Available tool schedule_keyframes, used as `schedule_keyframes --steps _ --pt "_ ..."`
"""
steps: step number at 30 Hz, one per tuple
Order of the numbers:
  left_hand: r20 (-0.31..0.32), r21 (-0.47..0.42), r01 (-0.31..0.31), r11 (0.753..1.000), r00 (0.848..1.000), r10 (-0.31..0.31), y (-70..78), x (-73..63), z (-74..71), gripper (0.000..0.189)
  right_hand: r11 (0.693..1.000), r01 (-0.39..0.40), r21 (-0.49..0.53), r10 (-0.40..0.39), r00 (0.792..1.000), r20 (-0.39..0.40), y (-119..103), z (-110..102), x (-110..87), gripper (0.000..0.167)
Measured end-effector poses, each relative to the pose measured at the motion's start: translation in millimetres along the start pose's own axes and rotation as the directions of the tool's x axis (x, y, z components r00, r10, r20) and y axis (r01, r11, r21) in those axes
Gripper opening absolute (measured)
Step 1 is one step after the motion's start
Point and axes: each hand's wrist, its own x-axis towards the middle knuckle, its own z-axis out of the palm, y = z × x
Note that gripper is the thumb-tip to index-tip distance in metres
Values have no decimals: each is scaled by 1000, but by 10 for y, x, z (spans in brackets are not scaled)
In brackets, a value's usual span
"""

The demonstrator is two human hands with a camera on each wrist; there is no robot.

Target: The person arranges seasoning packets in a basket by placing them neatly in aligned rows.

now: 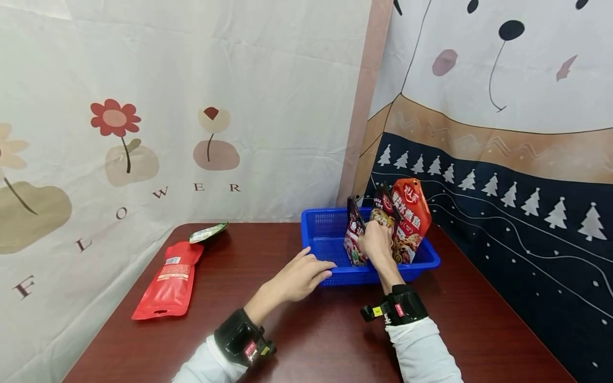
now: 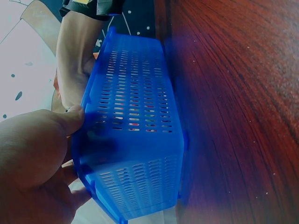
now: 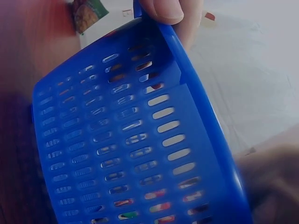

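Note:
A blue plastic basket [image 1: 318, 218] with slotted walls stands on the table. My left hand [image 1: 300, 274] holds its near-left corner, with the thumb [image 2: 72, 120] on the rim and other fingers across the edge. My right hand [image 1: 377, 242] reaches down into the basket among upright food packets. On its left is a dark packet [image 1: 353, 236]; just behind it stands another dark packet [image 1: 383, 205], and to the right leans a tall red-orange packet [image 1: 411, 215]. The right fingertips are hidden between the packets, so their grip cannot be made out.
A red pouch [image 1: 170, 282] lies flat on the left of the dark wooden table [image 1: 316, 340]. Beyond it, near the back edge, lies a small green packet [image 1: 208, 233]. Printed cloths [image 1: 287, 106] hang behind the table and along its right side.

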Motion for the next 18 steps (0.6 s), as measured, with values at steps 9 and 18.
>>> schedule_keyframes --steps 9,18 --pt "-2 2 2 1000 1000 -2 -10 3 2 34 1000 -4 3 4 1000 23 -13 -16 2 47" --pt "4 -6 1 1000 1000 -1 -24 7 17 34 994 -111 26 106 986 127 -288 -386 -116 28"
